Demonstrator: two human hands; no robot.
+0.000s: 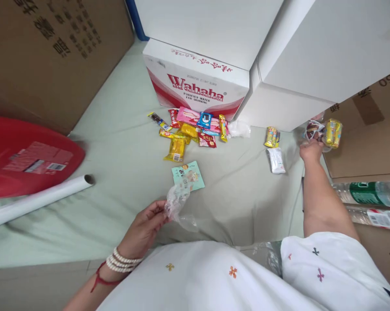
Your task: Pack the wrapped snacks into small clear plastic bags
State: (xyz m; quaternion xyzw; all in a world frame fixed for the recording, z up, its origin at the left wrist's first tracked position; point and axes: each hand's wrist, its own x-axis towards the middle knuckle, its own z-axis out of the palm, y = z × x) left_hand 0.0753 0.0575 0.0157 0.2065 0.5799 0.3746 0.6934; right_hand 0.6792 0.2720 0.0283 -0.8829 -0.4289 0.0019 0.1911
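Observation:
My left hand (145,227) pinches a crumpled clear plastic bag (178,202) just above the pale green cloth (123,164), fingers closed on it. A teal snack packet (188,175) lies right beyond the bag. My right hand (311,149) is stretched far right, closed on a clear bag holding snacks (324,131), with a yellow packet showing inside. A yellow snack (272,137) and a white packet (276,160) lie to the left of that hand. A pile of mixed snack packets (195,127) sits in front of the Wahaha box (198,84).
White boxes (295,56) stand at the back, brown cartons (49,52) at left and right. A red plastic item (26,157) and a white roll (36,201) lie at left. Water bottles (372,203) lie at the right edge.

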